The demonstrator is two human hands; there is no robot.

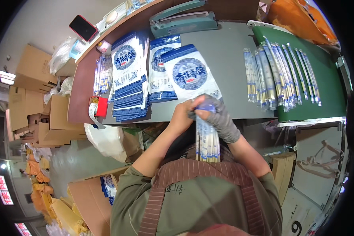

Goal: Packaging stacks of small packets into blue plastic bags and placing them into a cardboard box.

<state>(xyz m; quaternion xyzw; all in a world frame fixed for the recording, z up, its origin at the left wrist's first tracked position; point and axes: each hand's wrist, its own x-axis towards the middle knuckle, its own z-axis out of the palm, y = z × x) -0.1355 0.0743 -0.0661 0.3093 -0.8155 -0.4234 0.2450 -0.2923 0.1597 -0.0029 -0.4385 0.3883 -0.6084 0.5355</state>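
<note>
A bundle of wrapped chopsticks [208, 141] in blue-and-white clear sleeves stands upright against my apron, just in front of the table edge. My right hand [221, 120], in a grey fingerless glove, is wrapped round its upper part. My left hand [185, 114] closes on the top of the same bundle from the other side; its fingertips are partly hidden. Just beyond both hands lies a blue-and-white printed bag [190, 72], its lower edge covered by them. A second such bag [158, 84] lies partly under it, and a thick stack of bags [126, 70] is further left.
More wrapped chopsticks [277, 74] lie in a row on a green board [326, 94] at right. A teal bag sealer [185, 24] stands at the back. A red tape dispenser [101, 106] is near the left edge. Cardboard boxes [59, 118] stand left of the table.
</note>
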